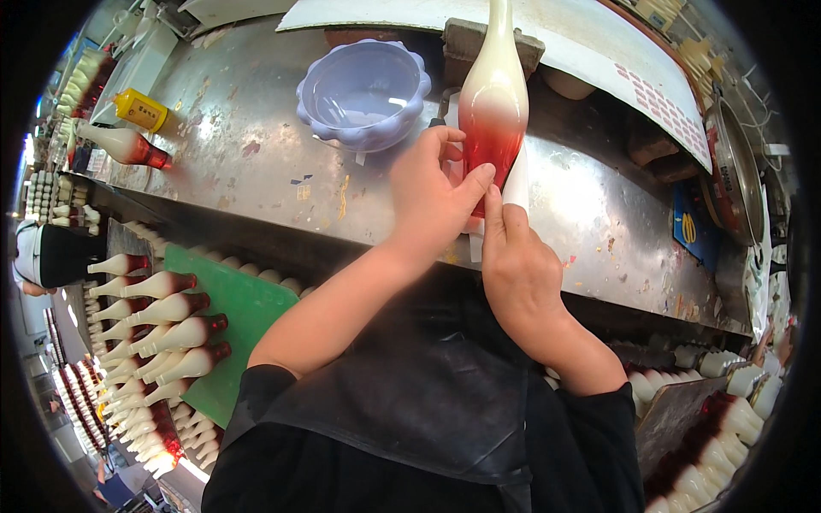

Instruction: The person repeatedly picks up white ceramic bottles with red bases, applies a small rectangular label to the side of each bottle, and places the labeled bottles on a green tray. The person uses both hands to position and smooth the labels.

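Note:
A bottle-shaped vase (pixel 494 96), cream at the neck and glossy red toward its base, stands in front of me. Behind it, a brown block (pixel 462 42) is close to its upper part. My left hand (pixel 433 183) is at the vase's left side, its thumb on the red lower part and its other fingers curled apart from the thumb. Pointing up from below, my right hand (pixel 523 263) has its index fingertip against the lower red part beside the left thumb, the other fingers folded. Whether anything small lies under the fingertips is hidden.
On the metal bench (pixel 250 167) stand a lavender scalloped bowl (pixel 359 131) of clear liquid, a yellow bottle (pixel 141 110) and another red-and-cream vase (pixel 125 144). A white sheet (pixel 590 58) bears red marks. Several vases (pixel 186 327) crowd beside a green board (pixel 224 320). A person (pixel 58 253) stands far left.

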Motion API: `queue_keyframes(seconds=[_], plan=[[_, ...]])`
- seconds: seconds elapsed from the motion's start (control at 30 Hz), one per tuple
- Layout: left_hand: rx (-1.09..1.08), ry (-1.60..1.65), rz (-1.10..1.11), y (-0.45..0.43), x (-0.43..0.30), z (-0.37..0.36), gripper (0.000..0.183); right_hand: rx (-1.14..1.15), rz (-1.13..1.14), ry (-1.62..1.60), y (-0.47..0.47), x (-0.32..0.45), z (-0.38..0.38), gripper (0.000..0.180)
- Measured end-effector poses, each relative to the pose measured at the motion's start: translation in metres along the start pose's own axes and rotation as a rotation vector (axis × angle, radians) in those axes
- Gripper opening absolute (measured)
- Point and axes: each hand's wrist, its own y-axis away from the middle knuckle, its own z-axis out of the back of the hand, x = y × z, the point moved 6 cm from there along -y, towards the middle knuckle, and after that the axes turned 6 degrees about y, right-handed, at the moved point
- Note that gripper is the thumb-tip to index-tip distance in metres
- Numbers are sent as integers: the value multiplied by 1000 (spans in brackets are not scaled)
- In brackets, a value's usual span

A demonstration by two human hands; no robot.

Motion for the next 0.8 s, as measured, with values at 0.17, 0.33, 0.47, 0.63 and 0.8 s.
queue_keyframes(seconds=[0.17, 0.33, 0.47, 0.63, 0.8], plan=[[25, 84, -15, 3, 12, -1, 44, -31, -17, -321, 6, -15, 10, 35], [87, 143, -77, 9, 22, 1, 49, 51, -432, -991, -16, -62, -27, 12], [109, 84, -109, 12, 20, 0, 57, 209, -661, -1416, -30, -60, -60, 21], [95, 36, -133, 12, 17, -1, 61, 217, -650, -1406, -33, -58, -65, 22], [99, 27, -152, 12, 17, -1, 63, 184, -663, -1428, -33, -57, -68, 22]])
